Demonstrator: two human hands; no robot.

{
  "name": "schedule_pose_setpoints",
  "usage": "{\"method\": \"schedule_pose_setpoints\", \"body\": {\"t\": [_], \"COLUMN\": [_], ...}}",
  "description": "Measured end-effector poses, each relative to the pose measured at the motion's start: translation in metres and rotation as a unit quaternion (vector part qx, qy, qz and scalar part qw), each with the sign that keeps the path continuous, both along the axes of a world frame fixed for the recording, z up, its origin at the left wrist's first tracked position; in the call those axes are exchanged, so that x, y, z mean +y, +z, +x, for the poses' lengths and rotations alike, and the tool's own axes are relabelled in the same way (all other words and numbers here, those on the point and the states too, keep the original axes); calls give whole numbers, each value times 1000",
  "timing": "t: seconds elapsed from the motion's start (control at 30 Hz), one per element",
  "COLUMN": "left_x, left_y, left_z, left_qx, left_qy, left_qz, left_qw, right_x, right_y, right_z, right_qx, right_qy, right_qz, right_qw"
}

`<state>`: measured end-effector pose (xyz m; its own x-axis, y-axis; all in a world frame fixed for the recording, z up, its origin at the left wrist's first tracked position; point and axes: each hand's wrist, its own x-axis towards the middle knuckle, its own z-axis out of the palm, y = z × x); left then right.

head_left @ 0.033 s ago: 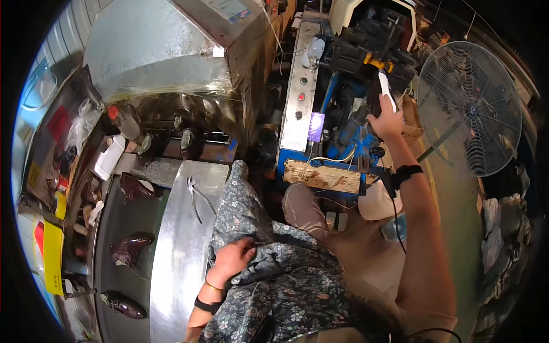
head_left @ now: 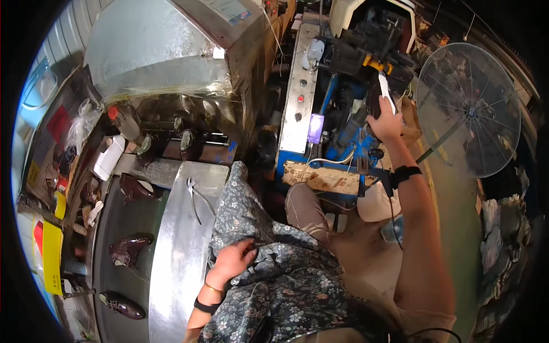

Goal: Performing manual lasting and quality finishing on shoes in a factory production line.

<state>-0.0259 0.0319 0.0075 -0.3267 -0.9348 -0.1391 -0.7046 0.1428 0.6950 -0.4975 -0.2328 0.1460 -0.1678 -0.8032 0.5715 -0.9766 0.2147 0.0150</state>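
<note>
My right hand reaches out to the machine and grips a dark shoe with a white underside. The shoe's far end is at the machine's dark head, beside a yellow clamp part; the hand and the head hide much of it. On the floral apron over my lap rests my left hand, its fingers loosely bent and apart from the thumb, with nothing visible in it. Pliers lie on the metal table to the left of my lap.
Several dark red shoes lie on the dark belt at left. A metal-hooded machine stands behind them. The control panel has buttons. A wire-guarded fan stands at right, and stacked material lies below it.
The view has shifted very slightly. Both hands and the shoe stay where they were.
</note>
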Motion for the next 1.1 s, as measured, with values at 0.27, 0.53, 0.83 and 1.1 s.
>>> {"method": "schedule_pose_setpoints", "body": {"t": [0.27,0.53,0.83,1.1], "left_x": [3,-102,-207,-138], "left_y": [-25,-68,-91,-109], "left_z": [45,178,300,351], "left_qx": [98,12,139,662], "left_qy": [99,348,700,470], "left_qz": [-29,-78,0,13], "left_qw": [990,934,701,584], "right_x": [-3,-39,-123,-78], "right_y": [-4,-1,19,16], "right_z": [-6,-51,-60,-2], "right_qx": [12,6,-26,284], "right_qy": [44,67,60,313], "right_qz": [-20,16,83,39], "right_qw": [999,998,994,905]}}
